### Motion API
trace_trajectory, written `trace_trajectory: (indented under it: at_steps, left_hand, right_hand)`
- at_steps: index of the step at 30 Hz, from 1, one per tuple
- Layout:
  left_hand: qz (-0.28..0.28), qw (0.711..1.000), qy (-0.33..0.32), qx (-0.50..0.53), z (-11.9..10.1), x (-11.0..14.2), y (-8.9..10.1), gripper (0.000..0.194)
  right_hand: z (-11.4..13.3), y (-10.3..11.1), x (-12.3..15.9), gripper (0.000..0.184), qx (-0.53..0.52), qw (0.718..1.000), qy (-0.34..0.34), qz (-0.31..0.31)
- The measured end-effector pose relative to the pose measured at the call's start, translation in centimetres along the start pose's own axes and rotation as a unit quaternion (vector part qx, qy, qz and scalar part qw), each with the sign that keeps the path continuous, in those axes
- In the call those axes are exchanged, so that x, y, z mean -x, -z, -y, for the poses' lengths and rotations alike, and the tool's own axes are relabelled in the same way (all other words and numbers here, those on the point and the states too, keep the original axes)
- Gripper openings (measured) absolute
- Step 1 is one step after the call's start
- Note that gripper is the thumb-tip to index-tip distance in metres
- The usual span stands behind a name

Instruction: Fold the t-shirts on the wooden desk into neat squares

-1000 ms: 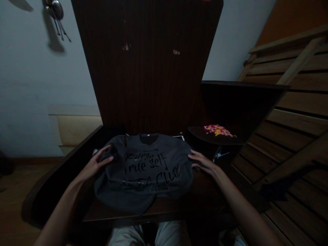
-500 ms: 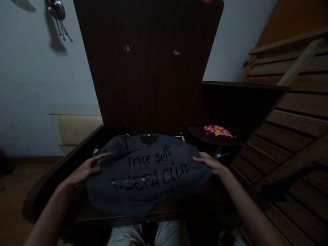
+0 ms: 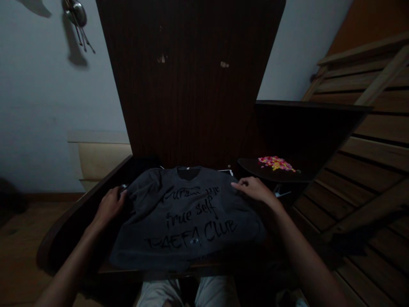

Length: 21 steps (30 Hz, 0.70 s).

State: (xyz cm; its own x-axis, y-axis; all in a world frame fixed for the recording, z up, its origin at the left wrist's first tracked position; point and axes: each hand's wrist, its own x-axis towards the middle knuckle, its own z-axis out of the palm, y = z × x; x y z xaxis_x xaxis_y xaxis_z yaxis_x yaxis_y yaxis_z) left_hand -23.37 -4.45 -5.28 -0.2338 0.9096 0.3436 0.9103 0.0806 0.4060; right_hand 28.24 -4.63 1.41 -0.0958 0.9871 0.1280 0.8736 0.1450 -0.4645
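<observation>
At far left I view a round metal fixture with thin hanging strands (image 3: 76, 15) on the pale wall (image 3: 38, 106), above a framed cream panel (image 3: 104, 160). Next, the left hand (image 3: 110, 204) sits at the shirt's left edge, fingers curled; I cannot tell whether they grip cloth. At centre, the dark grey fabric shirt with black brush-style lettering (image 3: 191, 213) lies spread across the dark brown wooden tabletop (image 3: 105, 265), neckline toward the tall dark brown wooden panel (image 3: 191, 98). To its right, the right hand (image 3: 254, 187) meets the shirt near the shoulder, fingers narrowly spaced; whether fabric is pinched I cannot tell. Beyond, a rounded dark wooden shelf (image 3: 249, 165) bears a heap of small pink, red and yellow pieces (image 3: 276, 163). At far right I note a slatted light-brown wooden frame (image 3: 377, 98).
</observation>
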Motion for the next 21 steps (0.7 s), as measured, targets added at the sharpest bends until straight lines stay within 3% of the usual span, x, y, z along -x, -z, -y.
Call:
trace_trajectory:
  at_steps: [3,8,15,18,21]
  left_hand:
    - [0.038,0.999,-0.022,-0.023,-0.7,-1.8,-0.5,0.041]
    - [0.105,0.993,-0.022,-0.042,-1.4,-4.6,0.2,0.025]
    - [0.057,0.998,0.005,0.027,-1.9,-8.5,2.9,0.031]
    - [0.048,0.99,0.049,0.122,-1.9,-10.0,3.4,0.025]
    - [0.085,0.964,0.091,0.233,-1.9,-10.4,3.4,0.029]
  right_hand:
    - [2.4,-1.9,-1.4,0.036,0.03,0.998,0.06,-0.016]
    - [6.1,-5.9,-3.0,0.022,0.033,0.984,0.163,0.065]
    - [9.3,-10.1,-5.0,0.023,0.03,0.952,0.28,0.117]
    - [10.8,-11.7,-5.9,0.025,0.001,0.938,0.326,0.119]
    - [12.5,-13.5,-6.8,0.026,-0.029,0.924,0.362,0.123]
